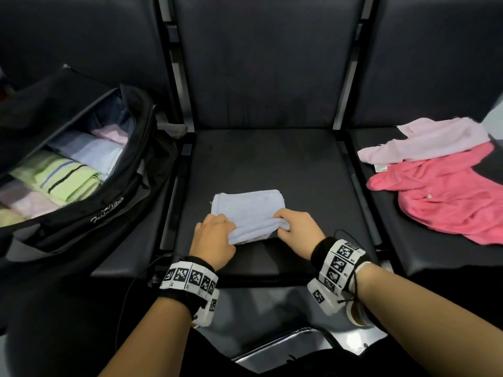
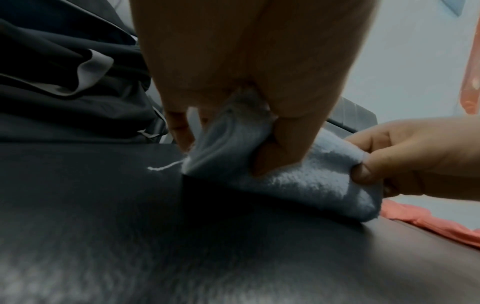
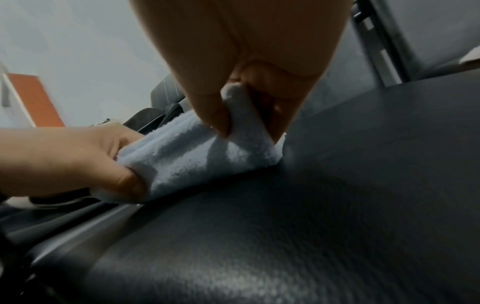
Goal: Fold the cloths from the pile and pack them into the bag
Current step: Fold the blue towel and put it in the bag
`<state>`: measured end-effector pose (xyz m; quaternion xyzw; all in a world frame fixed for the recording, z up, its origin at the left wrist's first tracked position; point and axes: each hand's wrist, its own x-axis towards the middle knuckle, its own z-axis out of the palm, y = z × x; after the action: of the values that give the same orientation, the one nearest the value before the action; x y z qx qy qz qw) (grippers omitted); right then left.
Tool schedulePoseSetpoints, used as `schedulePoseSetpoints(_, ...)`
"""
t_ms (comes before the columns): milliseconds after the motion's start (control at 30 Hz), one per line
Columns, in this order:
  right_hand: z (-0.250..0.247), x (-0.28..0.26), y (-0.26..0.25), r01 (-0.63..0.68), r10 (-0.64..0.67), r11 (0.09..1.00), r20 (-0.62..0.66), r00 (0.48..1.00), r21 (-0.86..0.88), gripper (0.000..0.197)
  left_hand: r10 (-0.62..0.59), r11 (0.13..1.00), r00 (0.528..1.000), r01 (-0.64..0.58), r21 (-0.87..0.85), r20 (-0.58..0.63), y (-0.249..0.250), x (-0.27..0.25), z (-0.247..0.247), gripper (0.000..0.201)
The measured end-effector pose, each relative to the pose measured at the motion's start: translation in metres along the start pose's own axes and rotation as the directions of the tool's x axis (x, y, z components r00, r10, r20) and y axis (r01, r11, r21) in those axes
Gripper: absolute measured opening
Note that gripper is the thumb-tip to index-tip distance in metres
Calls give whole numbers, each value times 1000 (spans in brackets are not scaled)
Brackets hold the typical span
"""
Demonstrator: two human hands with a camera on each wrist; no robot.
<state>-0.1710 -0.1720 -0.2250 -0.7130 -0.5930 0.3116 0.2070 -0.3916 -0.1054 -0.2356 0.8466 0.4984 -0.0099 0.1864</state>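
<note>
Cloth in work: pale blue cloth [image 1: 249, 205], partly folded, laid on the middle seat [image 1: 272, 164] of a black bench; near edge is lifted off the seat, far part lies flat.
L hand: left hand [image 1: 213, 238] is closed on the cloth's near-left corner; in the left wrist view the fabric is pinched betw. thumb and fingers [image 2: 283, 144].
R hand: right hand [image 1: 298, 229] is closed on the near-right corner; the fold is pinched betw. thumb and fingertips [image 3: 215, 117] in the right wrist view.
Bag: black bag [image 1: 109, 213], unzipped, is set on the seat to the left; folded cloths are packed inside in rows, incl. a green striped cloth [image 1: 68, 180] and a light blue one [image 1: 89, 151].
Pile: on the right seat, well apart from the hands, a light pink cloth [image 1: 430, 140] is laid partly over a hot pink cloth [image 1: 449, 197], both unfolded.
</note>
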Motion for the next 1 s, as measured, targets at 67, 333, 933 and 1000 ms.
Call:
schedulePoseSetpoints(67, -1, 2, 2, 2, -2, 999, -16, 1000, 32, 23, -20, 995, 1000, 18, -103, -11, -3, 1, -5, 15)
schedulePoseSetpoints(333, -3, 2, 13, 61, -54, 991, -66, 996, 119, 14, -115, 876, 993, 106, -470, 11, -17, 2, -26, 7)
schedulePoseSetpoints(933, 1, 52, 34, -152, 170, 979, -125, 977, 138, 56, -313, 821, 933, 171, -545, -179, -23, 35, -1, 11)
schedulePoseSetpoints(1000, 1, 53, 36, -152, 165, 980, -102, 981, 125, 57, -302, 826, 935, 160, -541, -184, -22, 36, -1, 10)
